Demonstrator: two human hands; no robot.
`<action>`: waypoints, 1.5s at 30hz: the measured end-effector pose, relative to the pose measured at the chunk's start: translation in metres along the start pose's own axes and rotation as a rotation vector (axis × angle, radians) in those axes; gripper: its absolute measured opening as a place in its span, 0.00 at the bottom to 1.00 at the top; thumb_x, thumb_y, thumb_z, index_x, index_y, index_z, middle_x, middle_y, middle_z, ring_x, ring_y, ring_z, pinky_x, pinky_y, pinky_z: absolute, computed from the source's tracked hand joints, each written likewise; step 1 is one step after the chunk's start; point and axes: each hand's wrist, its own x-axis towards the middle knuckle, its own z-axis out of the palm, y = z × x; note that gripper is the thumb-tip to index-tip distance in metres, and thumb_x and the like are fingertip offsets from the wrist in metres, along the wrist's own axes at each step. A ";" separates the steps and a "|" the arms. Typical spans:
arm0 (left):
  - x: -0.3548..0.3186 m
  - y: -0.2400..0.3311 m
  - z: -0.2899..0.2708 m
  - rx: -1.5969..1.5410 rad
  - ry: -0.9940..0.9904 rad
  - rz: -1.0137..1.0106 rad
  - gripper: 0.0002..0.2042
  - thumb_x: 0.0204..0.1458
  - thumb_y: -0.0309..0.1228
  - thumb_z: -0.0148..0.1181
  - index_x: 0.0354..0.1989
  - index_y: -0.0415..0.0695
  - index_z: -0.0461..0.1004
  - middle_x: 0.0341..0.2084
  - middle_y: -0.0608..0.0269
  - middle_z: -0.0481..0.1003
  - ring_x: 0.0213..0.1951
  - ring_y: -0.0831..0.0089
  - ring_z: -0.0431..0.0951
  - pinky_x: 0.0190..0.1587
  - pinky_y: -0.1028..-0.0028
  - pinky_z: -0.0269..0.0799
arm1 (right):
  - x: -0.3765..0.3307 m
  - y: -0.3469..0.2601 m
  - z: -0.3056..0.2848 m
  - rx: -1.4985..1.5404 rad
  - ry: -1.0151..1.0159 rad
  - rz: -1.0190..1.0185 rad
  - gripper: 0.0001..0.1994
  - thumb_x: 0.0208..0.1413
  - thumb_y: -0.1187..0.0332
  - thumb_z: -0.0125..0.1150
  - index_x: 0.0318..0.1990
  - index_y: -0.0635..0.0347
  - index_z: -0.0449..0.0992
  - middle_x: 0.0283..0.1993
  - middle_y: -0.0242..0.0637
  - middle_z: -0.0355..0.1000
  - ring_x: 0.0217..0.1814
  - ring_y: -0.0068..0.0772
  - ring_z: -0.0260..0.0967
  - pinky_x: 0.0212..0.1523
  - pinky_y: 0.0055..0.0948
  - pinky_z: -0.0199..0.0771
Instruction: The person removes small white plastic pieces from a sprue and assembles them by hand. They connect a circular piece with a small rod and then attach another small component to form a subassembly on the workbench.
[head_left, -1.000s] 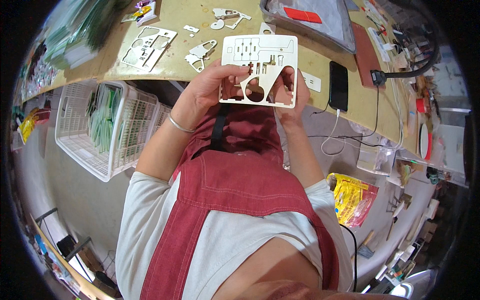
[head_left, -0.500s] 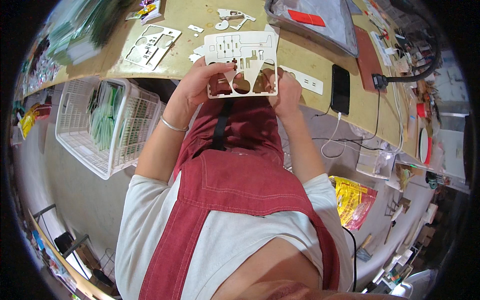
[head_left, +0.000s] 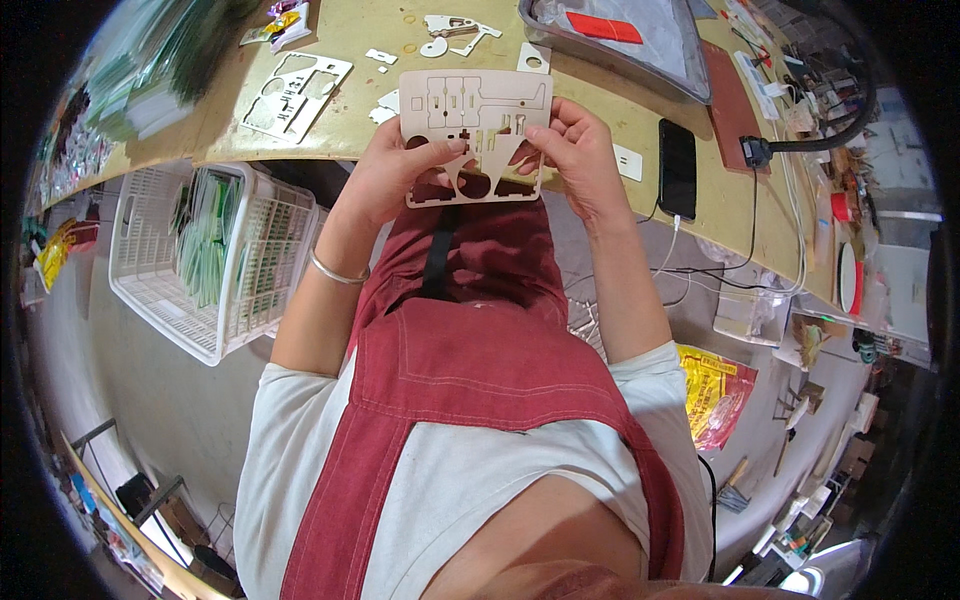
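Note:
Between both hands a thin, pale wooden die-cut sheet (head_left: pixel 470 92) is held up over my lap at the table's edge. Large openings in its lower half let the dark red cloth show through. My left hand (head_left: pixel 392 172) grips its left side, thumb on the front face, other fingers behind. My right hand (head_left: pixel 578 150) pinches the right side, thumb on the front near the small slots. Beyond the sheet on the table lie a second cut-out sheet (head_left: pixel 295 97), an assembled pale wooden piece (head_left: pixel 460 35) shaped like a toy gun, and small loose pieces (head_left: pixel 380 57).
A grey plastic tray (head_left: pixel 640 70) with a red packet (head_left: pixel 604 27) stands at the back right. A black phone (head_left: pixel 677 170) lies on the table with a white cable plugged in. Below the left table edge is a white basket (head_left: pixel 215 265). Plastic-wrapped stacks (head_left: pixel 150 70) sit far left.
My right hand has moved up the sheet's right side, its thumb now on the front face. The sheet has shifted slightly left and down.

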 end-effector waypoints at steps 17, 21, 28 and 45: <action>-0.003 -0.007 0.007 0.128 -0.023 0.185 0.15 0.57 0.28 0.70 0.50 0.36 0.78 0.40 0.59 0.83 0.37 0.74 0.82 0.40 0.74 0.79 | -0.004 -0.001 0.004 -0.104 0.040 -0.008 0.10 0.63 0.78 0.57 0.50 0.70 0.75 0.35 0.42 0.81 0.30 0.26 0.79 0.29 0.20 0.79; -0.003 -0.009 0.004 0.119 -0.027 0.135 0.17 0.56 0.28 0.70 0.51 0.35 0.77 0.41 0.59 0.83 0.38 0.74 0.82 0.39 0.74 0.79 | -0.006 0.002 0.002 -0.092 0.038 0.020 0.11 0.62 0.77 0.59 0.50 0.71 0.74 0.37 0.41 0.81 0.31 0.26 0.80 0.27 0.22 0.79; -0.001 -0.003 -0.001 0.081 -0.032 0.069 0.19 0.55 0.28 0.70 0.53 0.36 0.76 0.41 0.57 0.82 0.38 0.72 0.83 0.39 0.73 0.81 | -0.006 -0.005 0.001 -0.059 -0.025 0.002 0.12 0.62 0.77 0.59 0.51 0.72 0.75 0.40 0.44 0.81 0.34 0.28 0.81 0.29 0.22 0.81; -0.008 0.006 0.006 0.094 -0.010 0.082 0.15 0.57 0.26 0.67 0.51 0.35 0.76 0.39 0.57 0.83 0.37 0.73 0.83 0.34 0.76 0.77 | -0.008 -0.011 0.000 -0.046 -0.063 0.040 0.13 0.62 0.77 0.60 0.53 0.72 0.75 0.40 0.44 0.81 0.35 0.28 0.81 0.32 0.23 0.82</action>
